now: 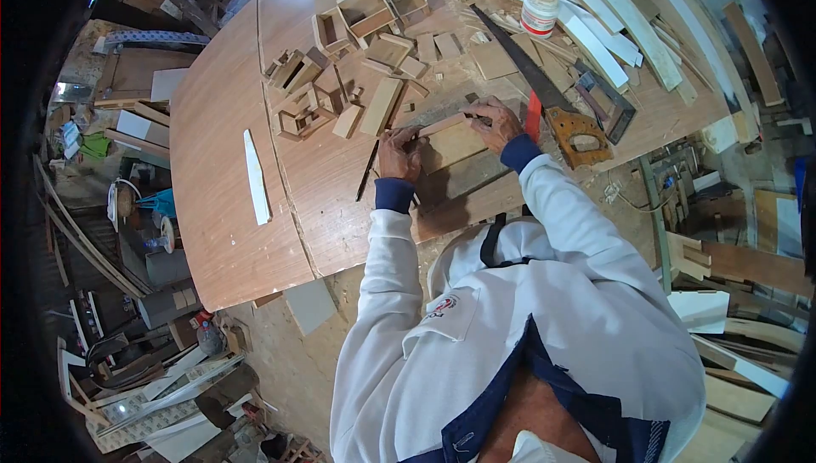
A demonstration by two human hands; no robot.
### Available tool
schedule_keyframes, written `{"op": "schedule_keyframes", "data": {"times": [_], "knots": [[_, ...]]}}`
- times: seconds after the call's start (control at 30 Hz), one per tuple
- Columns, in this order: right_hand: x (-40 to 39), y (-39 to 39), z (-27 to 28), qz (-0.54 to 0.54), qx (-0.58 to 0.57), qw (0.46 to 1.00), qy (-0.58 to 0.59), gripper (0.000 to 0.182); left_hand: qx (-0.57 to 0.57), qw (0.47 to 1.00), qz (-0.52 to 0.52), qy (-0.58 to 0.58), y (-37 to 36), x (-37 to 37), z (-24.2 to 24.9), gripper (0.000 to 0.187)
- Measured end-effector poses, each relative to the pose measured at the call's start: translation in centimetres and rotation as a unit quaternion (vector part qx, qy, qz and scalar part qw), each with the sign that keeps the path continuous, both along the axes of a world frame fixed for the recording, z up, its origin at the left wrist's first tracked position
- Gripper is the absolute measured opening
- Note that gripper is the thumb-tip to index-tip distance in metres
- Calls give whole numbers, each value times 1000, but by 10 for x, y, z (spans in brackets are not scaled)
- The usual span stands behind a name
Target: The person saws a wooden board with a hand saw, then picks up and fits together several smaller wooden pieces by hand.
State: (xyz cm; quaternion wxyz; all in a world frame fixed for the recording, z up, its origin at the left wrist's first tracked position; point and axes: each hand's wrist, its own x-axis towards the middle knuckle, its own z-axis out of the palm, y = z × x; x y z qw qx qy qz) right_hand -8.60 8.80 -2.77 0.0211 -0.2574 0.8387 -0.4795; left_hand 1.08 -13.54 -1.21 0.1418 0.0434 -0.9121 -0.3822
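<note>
a thin wooden strip [442, 125] lay across a flat wooden board [450, 147] near the front edge of the workbench [221, 208], and both hands were on it. the fingers of the left hand [398, 155] were curled together and pinched on the strip's near end, pressing it onto the board. the fingers of the right hand [493, 119] were bunched on the far end, though whether they gripped the strip or only pushed down on it could not be told. just beside the right hand lay a handsaw [544, 93], its wooden handle close to the wrist, with a red-handled tool [533, 114] touching it. a dark pencil-like stick [367, 171] lay left of the left hand. further out sat small open wooden boxes [340, 46], loose offcuts and a glue pot [539, 12]. the strip looked slender, so uneven pressure from either hand could have let it skew on the board, and the saw teeth so near the right wrist risked a scrape.
</note>
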Motion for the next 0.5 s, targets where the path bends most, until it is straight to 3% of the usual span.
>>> {"op": "schedule_keyframes", "data": {"times": [0.5], "knots": [[0,1,5,5,8,1000,-19,28,-1,1000,15,-10,2,1,0,27]]}}
